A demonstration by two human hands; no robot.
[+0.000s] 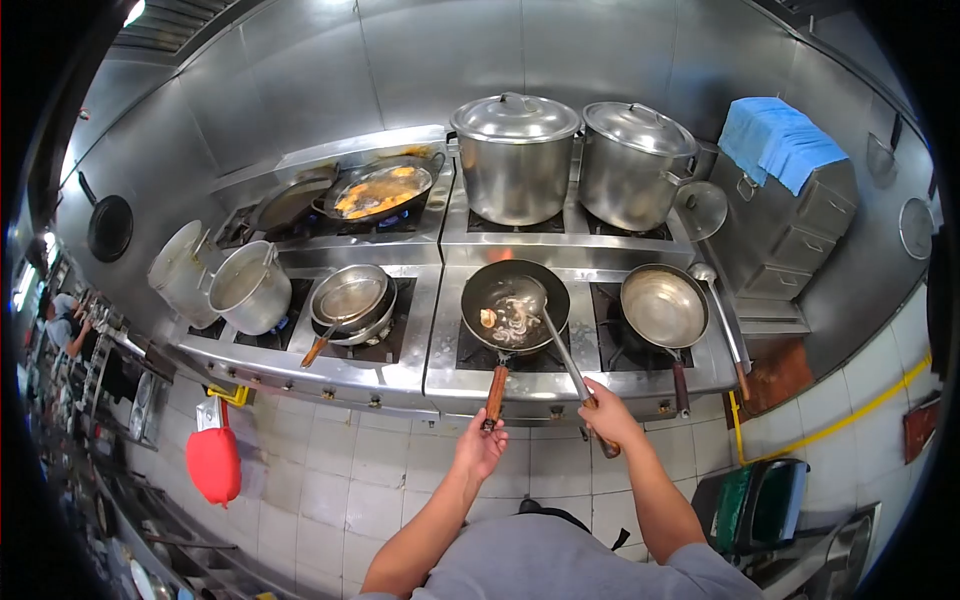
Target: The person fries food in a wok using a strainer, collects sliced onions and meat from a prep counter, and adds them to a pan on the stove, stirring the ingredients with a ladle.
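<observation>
A dark frying pan point(493, 340) sits on a front burner with pale pieces of food point(520, 315) and a browner piece inside. Its wooden handle point(497, 388) points toward me. My left hand point(482, 448) is at the end of that handle, palm partly turned up and fingers curled around it. My right hand point(610, 415) is closed on the long handle of a metal ladle point(566, 355). The ladle's bowl rests in the pan among the food.
Two large lidded pots point(517, 165) stand behind the pan. An empty pan point(664, 307) is on its right, and stacked pans point(350, 295) are on its left. Food fries in a wide pan point(385, 192) at the back left. Another ladle point(722, 320) lies at the right edge.
</observation>
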